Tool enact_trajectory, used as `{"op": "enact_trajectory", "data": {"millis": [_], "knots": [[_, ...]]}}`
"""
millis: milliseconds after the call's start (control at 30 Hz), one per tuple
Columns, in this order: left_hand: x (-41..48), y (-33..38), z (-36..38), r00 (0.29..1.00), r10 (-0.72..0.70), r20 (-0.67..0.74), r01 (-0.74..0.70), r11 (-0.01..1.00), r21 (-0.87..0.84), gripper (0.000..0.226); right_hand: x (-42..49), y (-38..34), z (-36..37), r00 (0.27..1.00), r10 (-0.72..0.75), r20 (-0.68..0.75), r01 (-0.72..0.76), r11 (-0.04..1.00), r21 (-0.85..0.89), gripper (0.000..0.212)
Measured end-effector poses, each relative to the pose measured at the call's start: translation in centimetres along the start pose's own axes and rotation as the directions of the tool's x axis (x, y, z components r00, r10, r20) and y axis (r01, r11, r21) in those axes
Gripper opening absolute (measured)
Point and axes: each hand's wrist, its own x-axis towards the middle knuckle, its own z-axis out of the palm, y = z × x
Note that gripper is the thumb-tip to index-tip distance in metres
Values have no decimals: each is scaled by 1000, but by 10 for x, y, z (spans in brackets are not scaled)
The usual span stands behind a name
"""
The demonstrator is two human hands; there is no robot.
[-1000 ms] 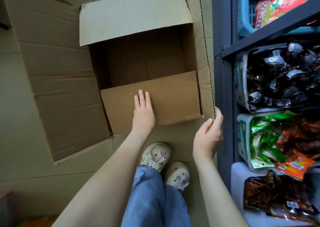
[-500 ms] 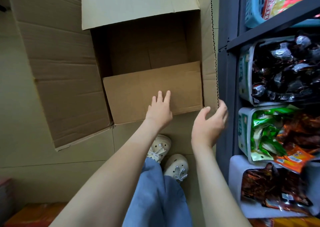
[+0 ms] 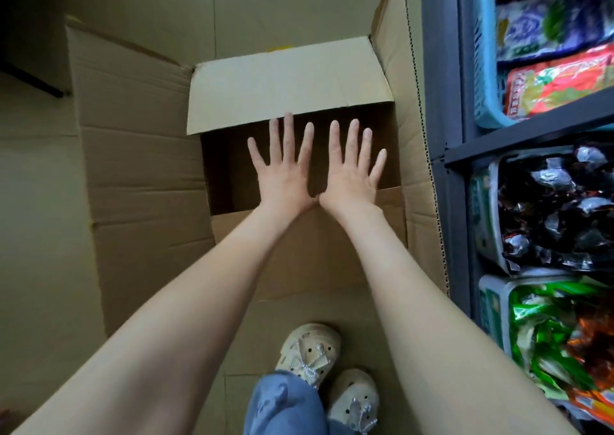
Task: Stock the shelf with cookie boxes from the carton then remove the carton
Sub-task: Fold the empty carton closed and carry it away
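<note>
A big brown cardboard carton stands open on the floor in front of me, all its flaps spread out. What shows of its dark inside holds no cookie boxes. My left hand and my right hand are stretched out side by side above the carton's opening, backs up, fingers straight and spread, thumbs nearly touching. Neither hand holds anything. The near flap lies below my wrists, the far flap beyond my fingertips.
A dark grey shelf unit stands close on the right, against the carton's right flap. Its levels hold a blue basket of snack bags and white bins of dark and green packets. My feet in cream clogs stand at the near flap.
Both hands have risen from the near flap and the right flap edge and now hover spread flat over the opening. The view has tilted up and moved closer to the carton.
</note>
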Motion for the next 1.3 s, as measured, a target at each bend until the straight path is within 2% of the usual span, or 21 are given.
{"op": "enact_trajectory", "data": {"millis": [133,233,300,367,433,467,500,533,600,633,667,733,800,900,1000,1100,1167,1300], "knots": [[35,-20,1,1000,7,-4,-6,997,77,137,32,-1,4,997,-68,39,72,990,-117,127],[51,-22,9,1000,-22,11,22,1000,-3,127,47,0,13,995,-94,14,95,976,-197,125],[53,-21,17,997,9,82,-1,996,-88,112,50,2,19,994,-110,14,111,969,-221,110],[44,-20,29,987,31,156,-17,996,-85,95,47,4,23,991,-100,89,116,974,-196,91],[32,-20,41,986,-16,169,36,993,-114,84,38,4,20,989,-98,106,114,982,-153,71],[28,-19,45,988,-41,152,63,988,-144,80,33,3,14,992,-123,15,124,986,-111,61],[26,-18,49,990,-60,128,81,982,-168,77,26,2,5,980,-148,-136,143,989,-45,54],[25,-17,51,992,-78,103,95,979,-182,74,17,1,-8,936,-150,-319,167,986,27,50],[25,-12,53,993,-102,62,112,977,-182,71,-1,3,-37,773,-60,-632,142,987,80,53],[26,-9,54,993,-110,52,118,977,-177,70,-9,9,-49,722,21,-692,47,996,79,60],[27,-6,55,993,-112,43,118,979,-168,69,-15,15,-58,733,119,-669,-71,993,99,69],[28,-1,57,992,-121,24,123,984,-132,69,-19,28,-66,829,343,-442,-259,935,240,83],[28,2,62,991,-136,14,136,985,-105,70,-18,34,-61,877,434,-206,-357,876,323,72],[25,6,69,987,-157,43,161,980,-115,76,-24,19,-45,947,272,-174,-217,935,279,49],[11,15,70,979,-201,45,206,957,-206,75,-35,5,-4,998,60,-32,-47,949,311,55],[-17,19,60,958,-281,-55,252,919,-303,63,-44,9,49,985,-22,171,-28,958,286,56],[-44,13,52,901,-408,-148,333,869,-367,73,-51,15,77,965,-2,263,-73,959,275,60],[-109,-24,39,690,-656,-306,531,746,-401,80,-59,13,98,962,67,263,-122,972,202,78]]}}
